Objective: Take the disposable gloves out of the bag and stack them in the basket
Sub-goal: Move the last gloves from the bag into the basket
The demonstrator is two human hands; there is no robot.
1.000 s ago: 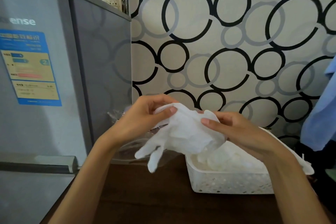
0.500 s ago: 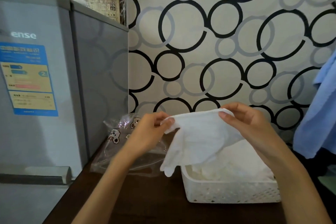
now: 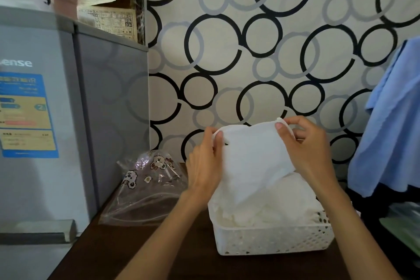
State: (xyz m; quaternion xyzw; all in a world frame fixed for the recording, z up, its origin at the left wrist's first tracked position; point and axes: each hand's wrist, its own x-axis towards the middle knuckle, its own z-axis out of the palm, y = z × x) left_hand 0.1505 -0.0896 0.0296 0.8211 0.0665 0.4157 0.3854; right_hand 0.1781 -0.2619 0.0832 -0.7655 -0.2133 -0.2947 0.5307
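Head view. Both hands hold one white glove point(image 3: 252, 157) spread above the basket point(image 3: 272, 240). The left hand point(image 3: 204, 166) pinches the glove's upper left corner between thumb and fingers; the right hand point(image 3: 306, 150) pinches the upper right corner in the same way. The top edge runs roughly level from hand to hand, and the glove hangs down from it, its lower tip pointing at the pile below. The glove thus lies directly over the basket, and judging from that, laying it flat calls mainly for a straight lowering; neither hand is clearly nearer. The basket, a white perforated tray on the dark table point(image 3: 136, 254), is filled with a heap of white gloves point(image 3: 272, 207) that reaches its rim. The clear bag point(image 3: 147, 191), printed with small cartoon figures, lies flat just left of the basket beside the fridge point(image 3: 68, 120); whether any gloves remain in it cannot be told. A blue cloth point(image 3: 391, 120) hangs at right.
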